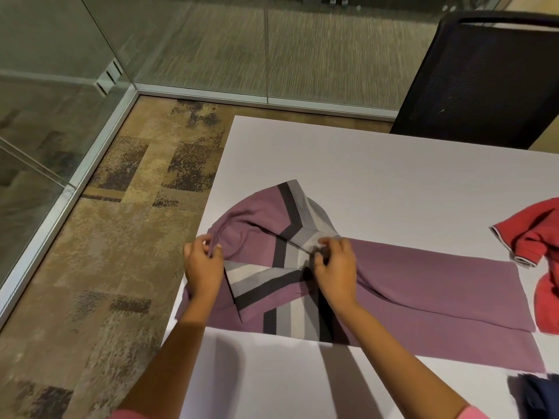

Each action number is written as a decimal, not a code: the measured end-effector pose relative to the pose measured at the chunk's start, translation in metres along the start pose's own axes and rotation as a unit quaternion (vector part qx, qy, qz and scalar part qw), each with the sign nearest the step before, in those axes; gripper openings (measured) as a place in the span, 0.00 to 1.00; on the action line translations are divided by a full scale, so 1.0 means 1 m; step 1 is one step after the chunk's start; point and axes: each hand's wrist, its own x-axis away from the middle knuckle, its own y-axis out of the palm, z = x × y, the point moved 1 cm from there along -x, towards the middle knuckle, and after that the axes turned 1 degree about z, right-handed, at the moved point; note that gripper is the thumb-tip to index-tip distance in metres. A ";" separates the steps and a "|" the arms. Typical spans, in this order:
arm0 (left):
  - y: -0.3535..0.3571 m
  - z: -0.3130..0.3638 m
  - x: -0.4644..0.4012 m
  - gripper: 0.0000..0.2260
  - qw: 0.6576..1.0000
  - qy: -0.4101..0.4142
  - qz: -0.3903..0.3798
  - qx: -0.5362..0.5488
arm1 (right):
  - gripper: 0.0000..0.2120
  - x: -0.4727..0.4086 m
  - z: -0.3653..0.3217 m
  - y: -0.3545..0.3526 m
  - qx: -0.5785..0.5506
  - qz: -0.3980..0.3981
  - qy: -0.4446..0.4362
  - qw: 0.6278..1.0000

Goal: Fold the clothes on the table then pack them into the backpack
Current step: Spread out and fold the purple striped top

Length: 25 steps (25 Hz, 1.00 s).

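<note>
Purple knit shirt [423,276] looks soft, light and floppy on the bench [393,176], best held at edges, where left hand [203,263] and right hand [334,264] pinch folds.

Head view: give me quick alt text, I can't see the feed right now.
Both hands grip a purple garment with grey and black stripes on a white table: the left hand pinches its left edge, the right hand holds the striped middle. A red garment lies at the right edge, a dark one at bottom right, and a black chair stands behind.
</note>
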 end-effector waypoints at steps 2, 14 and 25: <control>0.001 0.011 -0.027 0.13 0.998 0.026 -0.007 -0.048 | 0.17 -0.023 0.006 -0.007 0.051 -0.009 0.051 0.997; 0.017 0.008 -0.114 0.07 0.955 0.040 -0.126 -0.265 | 0.07 -0.081 0.023 -0.009 0.010 -0.149 0.078 0.986; 0.051 0.048 -0.110 0.14 0.960 -0.050 -0.276 -0.025 | 0.14 -0.084 0.005 0.002 -0.085 -0.148 0.086 0.982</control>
